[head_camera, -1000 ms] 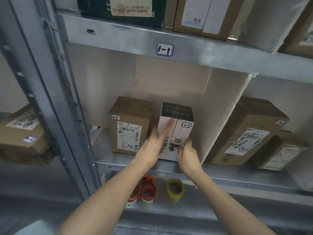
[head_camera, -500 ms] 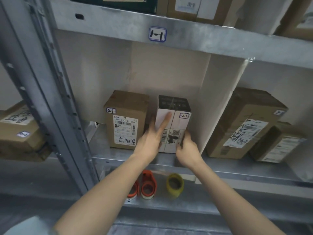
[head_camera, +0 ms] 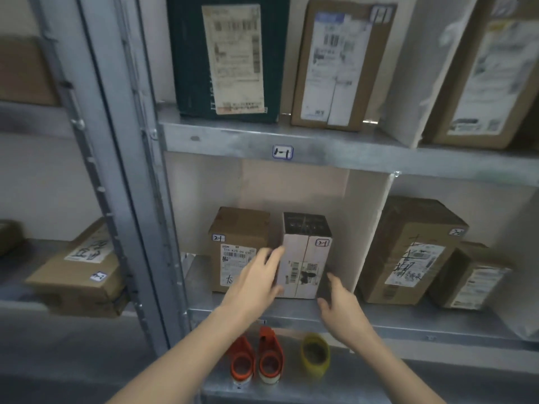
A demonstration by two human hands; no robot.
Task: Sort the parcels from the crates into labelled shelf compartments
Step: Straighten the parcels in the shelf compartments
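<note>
Both hands: since a second ago we have drawn them back off the parcel front; our left forefinger no longer lies flat on it, and our view has lifted to take in the shelf above.
Left hand (head_camera: 256, 279): released, fingers straight and blurred, palm down, tips at the left front edge of the white parcel (head_camera: 306, 258); we cannot tell whether they touch it.
Right hand (head_camera: 339, 309): released, fingers loosely spread, just beside the parcel's lower right corner, grasping nothing.
White parcel: stands upright, long axis vertical, dark top face up, printed front facing us, sticker 2-1 (head_camera: 322, 243) at its upper right.
Place: on the middle shelf (head_camera: 297, 316), between the brown parcel (head_camera: 236, 228) on its left and the pale divider (head_camera: 367, 228) on its right.
Brown parcel: upright too, label facing us.
Shelf tag (head_camera: 282, 152): reads 1-1, on the beam above.
Lower shelf: two orange tape dispensers (head_camera: 256, 360) and a yellow roll (head_camera: 315, 355).
</note>
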